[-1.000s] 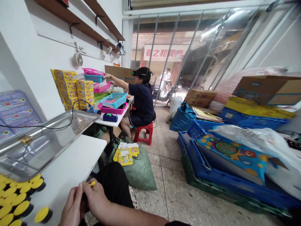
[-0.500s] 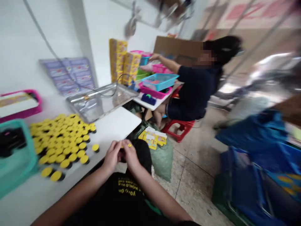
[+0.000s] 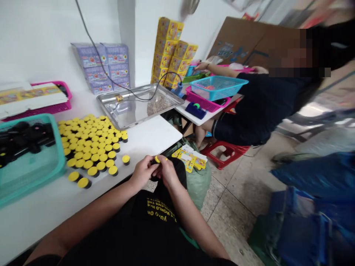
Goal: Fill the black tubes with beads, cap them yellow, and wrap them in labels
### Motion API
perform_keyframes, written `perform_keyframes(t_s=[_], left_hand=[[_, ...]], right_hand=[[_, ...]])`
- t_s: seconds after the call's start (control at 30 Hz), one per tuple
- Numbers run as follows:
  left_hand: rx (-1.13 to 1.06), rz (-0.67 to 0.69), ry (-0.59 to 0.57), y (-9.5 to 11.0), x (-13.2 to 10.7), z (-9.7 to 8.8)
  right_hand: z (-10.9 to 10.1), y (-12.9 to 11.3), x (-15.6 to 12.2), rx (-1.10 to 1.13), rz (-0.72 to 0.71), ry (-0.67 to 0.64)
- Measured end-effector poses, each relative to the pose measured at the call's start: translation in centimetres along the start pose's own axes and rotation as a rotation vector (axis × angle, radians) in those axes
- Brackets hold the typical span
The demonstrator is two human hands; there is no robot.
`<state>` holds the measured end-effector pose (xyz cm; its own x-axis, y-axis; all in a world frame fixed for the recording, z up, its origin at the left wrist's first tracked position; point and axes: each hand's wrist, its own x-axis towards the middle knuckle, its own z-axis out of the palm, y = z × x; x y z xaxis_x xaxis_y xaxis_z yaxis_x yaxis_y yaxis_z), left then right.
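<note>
Above my lap, my left hand [image 3: 143, 173] and my right hand [image 3: 168, 172] meet with bent fingers around a small round black piece with a yellow top [image 3: 157, 160]. Most of that piece is hidden by the fingers. To the left, many similar yellow-topped black round pieces [image 3: 94, 147] stand close together on the white table [image 3: 149, 135]. One single piece [image 3: 125, 159] stands apart from the group, nearest to my left hand.
A teal basket [image 3: 59, 155] with black parts, a pink basket [image 3: 68, 98] and a metal tray [image 3: 122, 125] stand on the table. Yellow boxes [image 3: 166, 48] are stacked behind. At right a person [image 3: 249, 111] sits on a red stool [image 3: 222, 157]; a green sack [image 3: 198, 184] lies below.
The camera view has swung, so the scene sits further right and partly higher. Both hands stay together, and more of the piece's yellow top shows between the fingers.
</note>
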<state>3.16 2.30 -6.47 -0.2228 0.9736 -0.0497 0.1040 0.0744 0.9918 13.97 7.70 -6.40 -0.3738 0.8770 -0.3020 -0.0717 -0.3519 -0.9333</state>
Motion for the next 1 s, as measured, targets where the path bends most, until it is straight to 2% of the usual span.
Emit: perform_keyframes(t_s=[0.07, 0.17, 0.33, 0.53, 0.63, 0.77, 0.9, 1.0], left_hand=[[-0.055, -0.027, -0.035, 0.4, -0.4, -0.3], [-0.139, -0.142, -0.063, 0.6, -0.3, -0.7], [-0.271, -0.186, 0.060, 0.5, 0.7, -0.1], [-0.341, -0.244, 0.063, 0.6, 0.0, 0.7], [-0.357, -0.223, 0.137, 0.4, 0.0, 0.9], [-0.388, -0.134, 0.261, 0.4, -0.1, 1.2], [-0.372, -0.118, 0.274, 0.5, -0.3, 1.5], [-0.366, -0.144, 0.243, 0.6, -0.1, 1.6]], right_hand=[[0.3, -0.4, -0.4, -0.025, -0.019, -0.003], [0.8, -0.6, -0.3, -0.051, -0.077, 0.034], [1.0, 0.3, 0.8, -0.094, -0.192, 0.035], [1.4, 0.7, -0.1, 0.117, -0.125, 0.053], [1.8, 0.6, -0.2, 0.242, -0.161, 0.095], [2.5, 0.7, -0.3, 0.373, -0.192, 0.087], [2.6, 0.7, -0.6, 0.363, -0.274, 0.096], [1.7, 0.5, -0.6, 0.349, -0.192, 0.012]])
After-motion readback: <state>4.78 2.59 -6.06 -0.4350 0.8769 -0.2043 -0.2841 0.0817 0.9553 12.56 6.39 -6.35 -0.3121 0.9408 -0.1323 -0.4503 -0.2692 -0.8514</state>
